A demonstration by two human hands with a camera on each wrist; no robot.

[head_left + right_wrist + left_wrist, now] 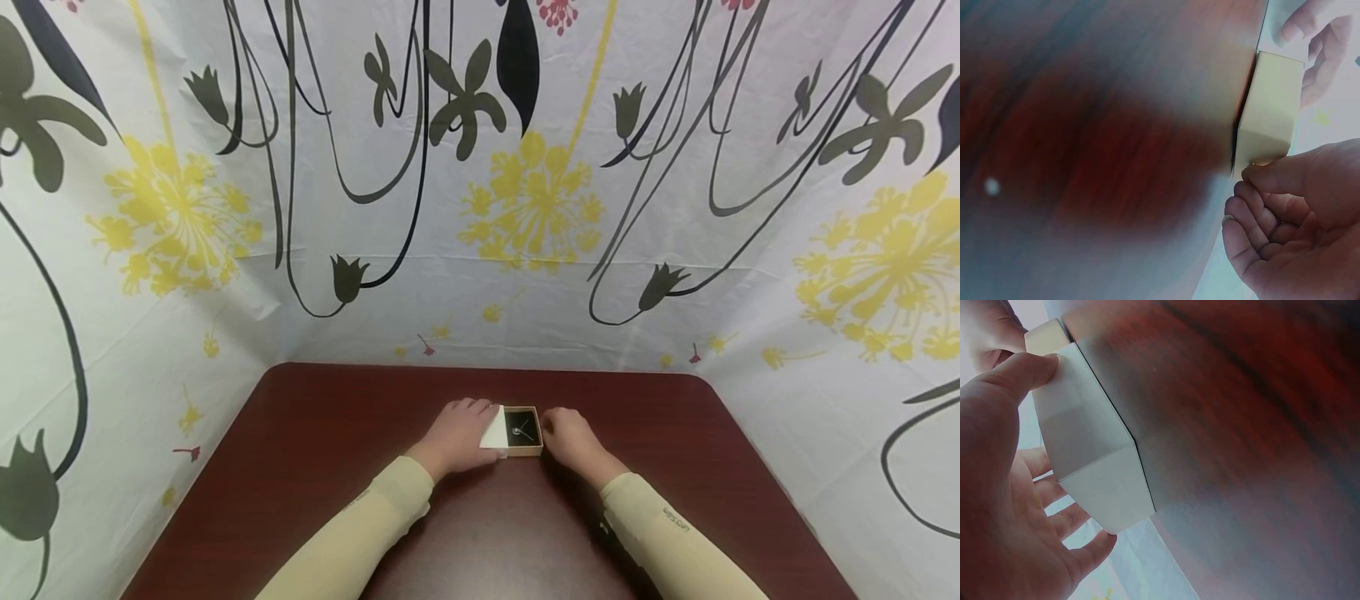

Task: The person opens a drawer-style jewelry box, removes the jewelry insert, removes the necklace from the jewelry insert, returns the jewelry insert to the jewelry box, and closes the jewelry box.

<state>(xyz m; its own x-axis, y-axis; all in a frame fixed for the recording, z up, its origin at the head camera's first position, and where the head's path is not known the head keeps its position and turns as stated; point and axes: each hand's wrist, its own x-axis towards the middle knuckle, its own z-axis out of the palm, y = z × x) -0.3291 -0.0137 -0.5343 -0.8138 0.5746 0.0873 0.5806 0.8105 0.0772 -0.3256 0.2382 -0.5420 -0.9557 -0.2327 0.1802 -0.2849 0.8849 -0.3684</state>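
A small slide-out jewelry box lies on the table, its white sleeve (494,428) at the left and its yellowish drawer (524,452) partly out at the right. On the drawer's black lining sits a small shiny piece of jewelry (517,431), too small to make out fully. My left hand (459,435) grips the sleeve, thumb along the near side and fingers over the far side. My right hand (573,439) is at the drawer's outer end, thumb and curled index finger pinching there. In the right wrist view the drawer (1271,103) shows its side, with the thumb tip at its end.
The dark reddish-brown table (337,408) has rounded far corners. A white cloth (465,317) printed with flowers hangs behind it and along both sides.
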